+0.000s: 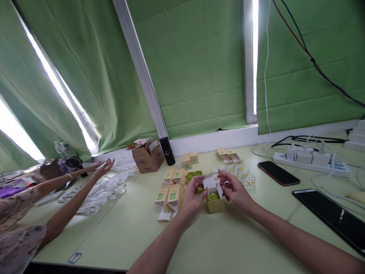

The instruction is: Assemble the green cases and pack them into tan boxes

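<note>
Pale green tabletop [114,243] carries a brown carton [149,158], its inside hidden. Nearer, the left hand [195,193] and right hand [234,190] grip opposite sides of an open small box [215,207]; inside sits a green item [213,197]. Clear cups [249,182] beyond hold yellow pieces [245,175].

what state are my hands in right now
Left hand: holding the open tan carton by its left side.
Right hand: at its right flap; whether it grips cannot be told.

No readable text, blurred purple print [147,168] on cardboard box [153,154], white mark [167,153] on black cylinder [165,144]
</note>
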